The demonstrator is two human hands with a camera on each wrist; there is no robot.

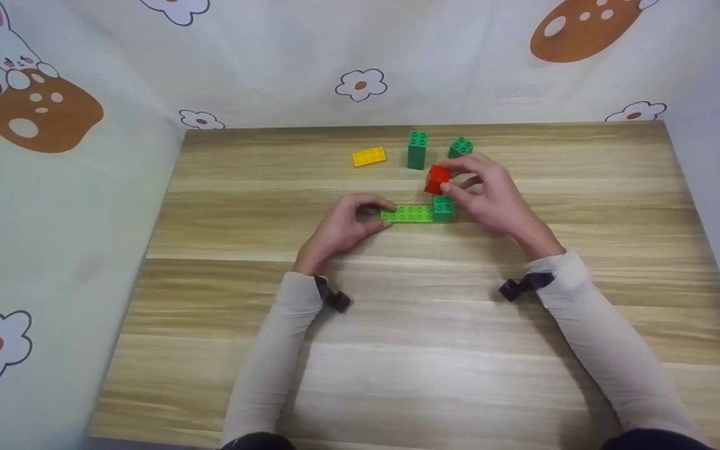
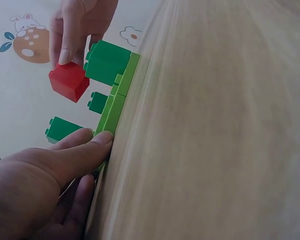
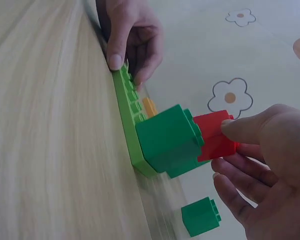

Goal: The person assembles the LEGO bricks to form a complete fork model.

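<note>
My left hand (image 1: 342,224) pinches the left end of a long light green building-block strip (image 1: 411,214) lying flat on the table, thumb on the near side and a finger on the far side. A green building block (image 1: 442,210) sits on the strip's right end. In my right hand (image 1: 491,197) a red building block (image 1: 436,180) is held between thumb and fingers. It is slightly tilted and appears raised just above the green block, apart from it in the left wrist view. Its underside is hidden in the head view.
Behind the strip stand a tall green block stack (image 1: 417,151) and a small green block (image 1: 460,147), close to the right fingers. Left of them lies a flat yellow block (image 1: 369,157). A patterned cloth wall (image 1: 272,75) borders the wooden table (image 1: 241,187).
</note>
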